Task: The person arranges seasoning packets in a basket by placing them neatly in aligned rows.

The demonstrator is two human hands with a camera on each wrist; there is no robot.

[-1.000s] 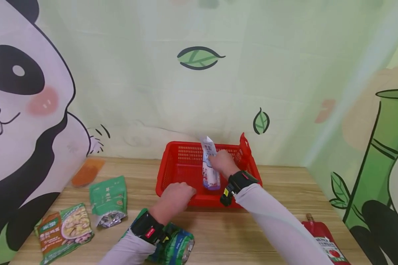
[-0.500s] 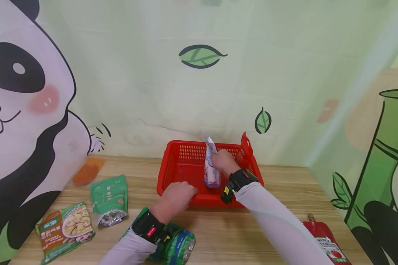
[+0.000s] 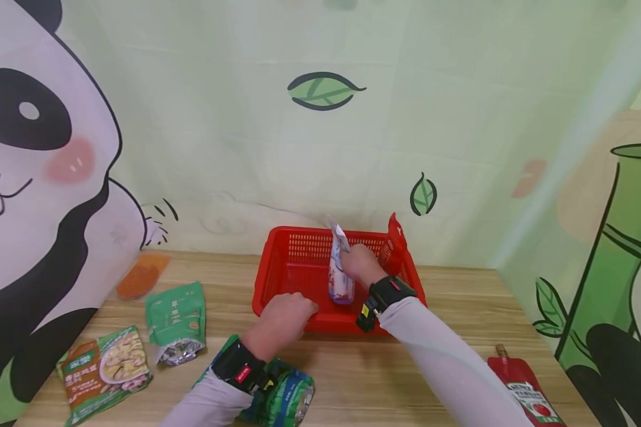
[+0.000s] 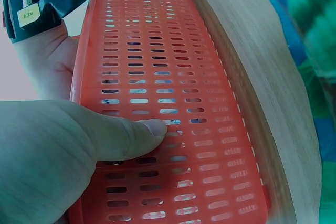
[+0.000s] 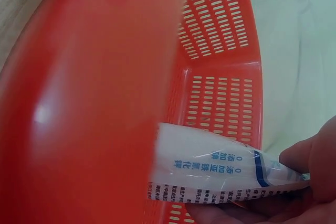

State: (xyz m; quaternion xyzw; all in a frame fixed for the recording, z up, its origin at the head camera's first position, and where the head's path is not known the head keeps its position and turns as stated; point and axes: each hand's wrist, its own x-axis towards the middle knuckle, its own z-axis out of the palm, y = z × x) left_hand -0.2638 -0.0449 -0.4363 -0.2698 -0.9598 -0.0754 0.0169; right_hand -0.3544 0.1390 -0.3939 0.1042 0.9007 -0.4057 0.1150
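A red plastic basket point(image 3: 328, 323) with slotted walls stands at the back of the table. My left hand point(image 3: 282, 323) grips its front wall; in the left wrist view the thumb point(image 4: 126, 137) lies flat on the outside, and the fingers behind the wall are hidden. Inside the basket, a white and purple salt packet point(image 3: 340, 283) stands upright. My right hand point(image 3: 360, 263) pinches its upper end. Printed blue lettering on the packet point(image 5: 210, 166) shows in the right wrist view, where the basket wall covers its lower part.
A red packet point(image 3: 394, 246) stands at the basket's right end. Under my left wrist lies a green-blue packet point(image 3: 283, 394). Farther left are a green pouch point(image 3: 175, 320) and a brown-green food packet point(image 3: 107, 370). A ketchup pouch point(image 3: 526, 388) lies at the right, beside my forearm.
Over the second, the salt packet has turned slightly and shifted a little to the right in my right hand. My left hand has kept its grip on the basket.
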